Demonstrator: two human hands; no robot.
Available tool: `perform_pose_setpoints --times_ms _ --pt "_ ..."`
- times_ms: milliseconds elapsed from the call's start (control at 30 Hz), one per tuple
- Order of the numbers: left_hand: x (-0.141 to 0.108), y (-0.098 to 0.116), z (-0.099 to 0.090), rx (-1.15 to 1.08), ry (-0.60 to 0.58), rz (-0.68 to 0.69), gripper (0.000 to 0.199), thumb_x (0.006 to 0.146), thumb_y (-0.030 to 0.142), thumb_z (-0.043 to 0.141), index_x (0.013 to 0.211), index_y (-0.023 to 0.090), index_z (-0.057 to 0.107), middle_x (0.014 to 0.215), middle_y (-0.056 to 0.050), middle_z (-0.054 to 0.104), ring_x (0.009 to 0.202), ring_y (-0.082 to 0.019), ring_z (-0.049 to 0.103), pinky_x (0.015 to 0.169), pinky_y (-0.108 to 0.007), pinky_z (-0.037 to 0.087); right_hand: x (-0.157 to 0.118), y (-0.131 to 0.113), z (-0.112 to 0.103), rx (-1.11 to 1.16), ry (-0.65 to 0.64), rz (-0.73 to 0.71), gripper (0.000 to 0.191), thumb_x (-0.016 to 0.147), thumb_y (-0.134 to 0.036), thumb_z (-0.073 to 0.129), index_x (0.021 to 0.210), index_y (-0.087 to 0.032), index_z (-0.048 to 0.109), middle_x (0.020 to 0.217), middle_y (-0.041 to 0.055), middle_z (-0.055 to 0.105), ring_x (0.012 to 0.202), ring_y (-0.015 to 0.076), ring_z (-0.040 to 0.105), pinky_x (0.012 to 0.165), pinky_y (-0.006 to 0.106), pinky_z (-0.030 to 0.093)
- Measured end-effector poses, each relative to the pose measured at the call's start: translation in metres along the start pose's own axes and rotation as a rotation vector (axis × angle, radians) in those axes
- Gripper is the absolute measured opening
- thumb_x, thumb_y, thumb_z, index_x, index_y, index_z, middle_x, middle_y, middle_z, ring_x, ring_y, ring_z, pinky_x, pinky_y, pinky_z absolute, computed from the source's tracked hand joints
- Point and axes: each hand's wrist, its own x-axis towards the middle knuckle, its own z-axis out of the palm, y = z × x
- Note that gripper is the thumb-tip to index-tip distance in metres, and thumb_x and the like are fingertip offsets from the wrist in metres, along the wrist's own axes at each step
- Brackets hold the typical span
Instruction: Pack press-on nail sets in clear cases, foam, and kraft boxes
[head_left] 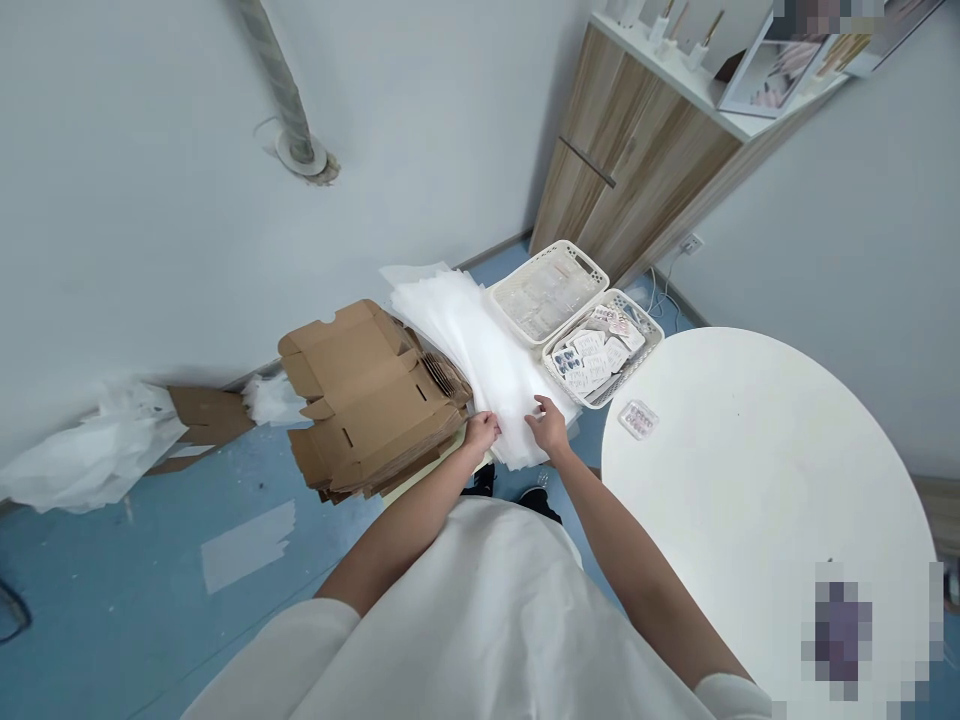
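A stack of thin white packing sheets point(480, 345), foam-like or plastic, lies fanned out in front of me. My left hand point(482, 430) is at the near left edge of the stack, its fingers curled together on the edge of a sheet. Over the near right part of the stack is my right hand point(548, 426), thumb and fingers apart with nothing visible between them. Left of the sheets, a pile of flat brown cardboard boxes point(367, 385) comes close to my left hand.
Two white plastic baskets, one with clear packs point(498, 300) and one with printed cards point(651, 345), stand beyond the sheets. On the right, a round white table point(750, 460) bears a small clear case point(639, 419). A wood-grain cabinet point(637, 130) stands behind. White bags point(97, 450) lie left.
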Motion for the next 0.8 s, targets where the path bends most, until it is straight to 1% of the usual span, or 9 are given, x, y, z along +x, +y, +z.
perform_pose_setpoints --times_ms 133,233,333,400,467,567,667,733,800 --pt "-0.002 0.003 0.002 -0.037 -0.009 0.015 0.021 0.079 0.032 0.046 0.084 0.015 0.057 0.078 -0.006 0.064 0.07 -0.014 0.062 0.058 -0.022 0.043 0.0 -0.012 -0.01 -0.05 0.069 -0.058 0.029 0.076 -0.033 0.044 0.1 -0.021 0.055 0.08 0.0034 0.06 0.068 0.017 0.056 0.064 0.03 0.042" --pt "-0.003 0.005 0.007 -0.021 -0.003 0.034 0.031 0.078 0.033 0.049 0.103 0.015 0.052 0.095 -0.009 0.062 0.077 -0.014 0.062 0.064 -0.024 0.044 0.0 -0.021 -0.02 -0.114 0.126 -0.151 0.026 0.08 -0.034 0.036 0.086 -0.019 0.057 0.077 0.0058 0.06 0.07 0.0191 0.055 0.065 0.031 0.041" --pt "-0.006 0.004 0.013 0.067 0.008 0.071 0.044 0.078 0.034 0.051 0.117 0.016 0.042 0.109 -0.012 0.057 0.085 -0.015 0.061 0.073 -0.027 0.044 -0.002 -0.03 -0.03 -0.105 0.102 -0.239 0.027 0.083 -0.03 0.032 0.094 -0.019 0.054 0.083 0.007 0.061 0.072 0.0197 0.056 0.065 0.031 0.041" --pt "-0.01 0.003 0.018 0.135 0.021 0.103 0.05 0.078 0.035 0.052 0.122 0.016 0.036 0.117 -0.014 0.051 0.091 -0.016 0.059 0.078 -0.028 0.043 -0.006 -0.037 -0.037 -0.093 0.076 -0.314 0.03 0.083 -0.026 0.031 0.106 -0.02 0.049 0.094 0.0076 0.061 0.08 0.0205 0.057 0.068 0.032 0.041" --pt "-0.015 0.004 0.024 0.176 0.038 0.134 0.055 0.079 0.035 0.051 0.127 0.017 0.03 0.126 -0.015 0.042 0.097 -0.017 0.056 0.082 -0.029 0.042 -0.012 -0.041 -0.044 -0.092 0.09 -0.387 0.035 0.083 -0.022 0.029 0.114 -0.021 0.044 0.106 0.0079 0.058 0.091 0.0211 0.055 0.073 0.033 0.041" --pt "-0.024 0.009 0.035 0.194 0.057 0.184 0.056 0.083 0.037 0.045 0.131 0.018 0.023 0.135 -0.015 0.029 0.106 -0.018 0.051 0.088 -0.029 0.041 -0.025 -0.042 -0.059 -0.044 0.15 -0.442 0.037 0.081 -0.017 0.028 0.113 -0.022 0.047 0.111 0.0073 0.055 0.098 0.0207 0.052 0.079 0.034 0.04" --pt "-0.032 0.015 0.049 0.234 0.093 0.236 0.059 0.084 0.039 0.042 0.133 0.017 0.017 0.14 -0.015 0.018 0.123 -0.021 0.035 0.098 -0.03 0.033 -0.04 -0.032 -0.076 0.092 0.297 -0.371 0.035 0.078 -0.016 0.029 0.103 -0.021 0.053 0.103 0.0068 0.058 0.095 0.0193 0.052 0.08 0.033 0.04" --pt "-0.037 0.019 0.06 0.254 0.098 0.254 0.064 0.083 0.043 0.042 0.135 0.018 0.013 0.143 -0.013 0.011 0.13 -0.022 0.021 0.103 -0.032 0.026 -0.052 -0.017 -0.089 0.225 0.414 -0.253 0.034 0.075 -0.017 0.03 0.097 -0.02 0.056 0.099 0.0061 0.058 0.085 0.0176 0.054 0.074 0.032 0.042" --pt "-0.044 0.019 0.072 0.23 0.046 0.255 0.068 0.083 0.047 0.041 0.136 0.02 0.009 0.145 -0.011 0.007 0.132 -0.022 0.016 0.105 -0.032 0.024 -0.067 0.003 -0.102 0.369 0.497 -0.128 0.033 0.074 -0.019 0.03 0.093 -0.018 0.057 0.092 0.005 0.059 0.069 0.0145 0.054 0.063 0.029 0.042"
